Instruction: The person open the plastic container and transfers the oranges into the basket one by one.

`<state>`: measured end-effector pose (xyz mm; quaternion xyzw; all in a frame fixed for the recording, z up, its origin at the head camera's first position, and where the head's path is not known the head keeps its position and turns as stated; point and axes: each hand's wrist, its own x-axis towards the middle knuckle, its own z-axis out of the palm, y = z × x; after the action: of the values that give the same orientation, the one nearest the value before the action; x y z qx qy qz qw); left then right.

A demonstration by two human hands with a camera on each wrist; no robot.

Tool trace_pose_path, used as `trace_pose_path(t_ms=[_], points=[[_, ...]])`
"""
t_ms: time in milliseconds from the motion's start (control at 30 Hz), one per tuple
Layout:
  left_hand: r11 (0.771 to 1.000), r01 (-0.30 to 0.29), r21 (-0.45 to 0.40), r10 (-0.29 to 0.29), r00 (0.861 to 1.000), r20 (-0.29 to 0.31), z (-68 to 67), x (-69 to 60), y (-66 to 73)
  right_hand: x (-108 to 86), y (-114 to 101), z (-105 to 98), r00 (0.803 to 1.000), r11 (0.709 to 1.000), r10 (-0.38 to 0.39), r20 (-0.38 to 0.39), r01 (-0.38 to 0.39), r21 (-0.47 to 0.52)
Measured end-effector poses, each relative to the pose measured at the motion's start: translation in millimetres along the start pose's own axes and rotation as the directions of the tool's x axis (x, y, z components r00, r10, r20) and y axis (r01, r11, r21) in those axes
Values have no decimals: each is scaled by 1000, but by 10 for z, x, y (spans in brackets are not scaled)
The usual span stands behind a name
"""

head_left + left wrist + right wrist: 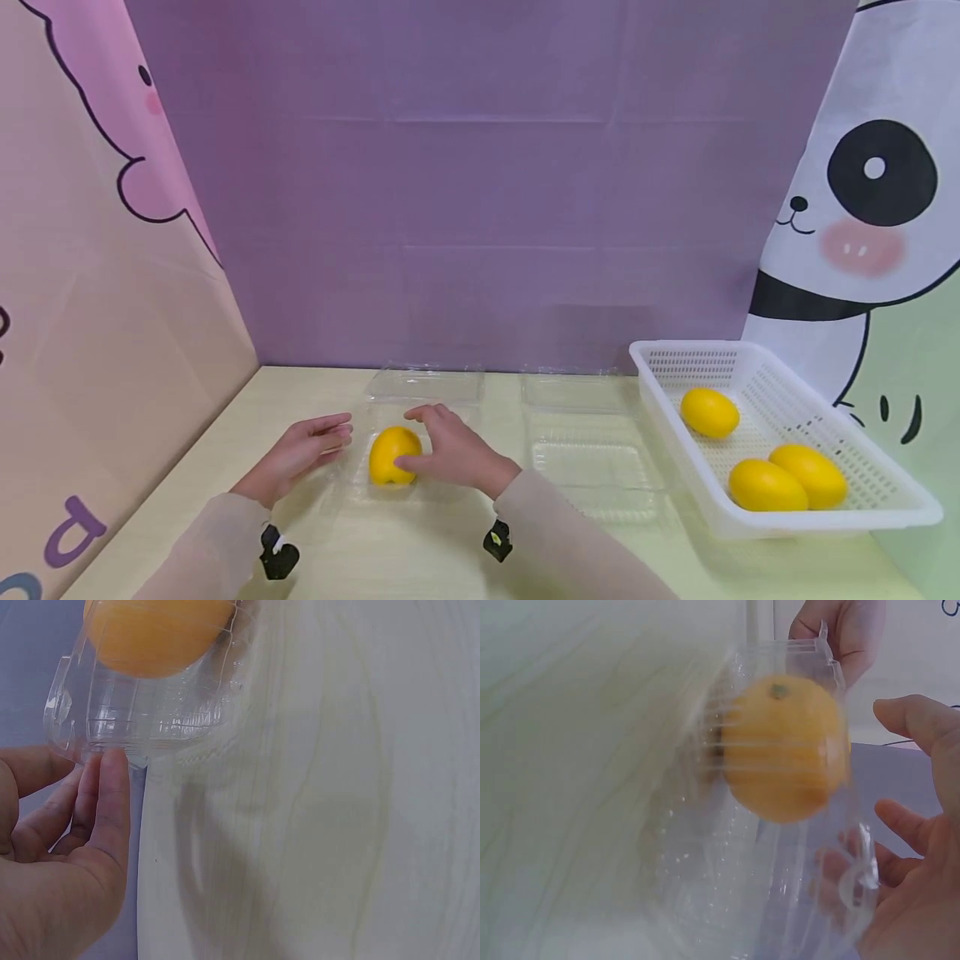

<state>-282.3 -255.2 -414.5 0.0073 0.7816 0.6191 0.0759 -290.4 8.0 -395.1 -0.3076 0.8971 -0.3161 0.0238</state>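
A smooth yellow fruit [393,455] sits in the left part of a clear plastic clamshell box [450,492] whose lid [426,386] is folded back. Through the clear wall, the right wrist view shows the fruit [784,750] with a small green stem mark. My left hand [303,454] is at the box's left side, fingers nearly straight; in the left wrist view its fingertips [112,761] are at the box edge, contact unclear. My right hand [457,454] hovers over the right side of the box beside the fruit. In the right wrist view its fingers are spread and hold nothing.
Another opened clear box [592,462] lies to the right on the pale wooden table [405,558]. A white perforated basket [780,523] with three yellow fruits [709,412] stands at the far right. A purple backdrop [480,208] rises behind the table.
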Motion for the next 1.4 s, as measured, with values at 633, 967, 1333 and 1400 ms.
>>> trace_pose_path(t_ms=[633, 967, 1333, 1400], points=[[1000, -4, -4, 4, 1000, 2, 6, 24, -15, 74, -49, 199, 998, 999, 36, -56, -34, 37], [1000, -9, -4, 9, 1000, 10, 10, -3, -6, 146, -66, 289, 997, 998, 62, -42, -61, 19], [1000, -14, -6, 14, 1000, 13, 4, -4, -20, 185, -61, 349, 992, 992, 125, -15, -125, 2], [1000, -11, -11, 12, 1000, 9, 6, -8, -18, 190, -56, 356, 992, 992, 129, -7, -129, -8]])
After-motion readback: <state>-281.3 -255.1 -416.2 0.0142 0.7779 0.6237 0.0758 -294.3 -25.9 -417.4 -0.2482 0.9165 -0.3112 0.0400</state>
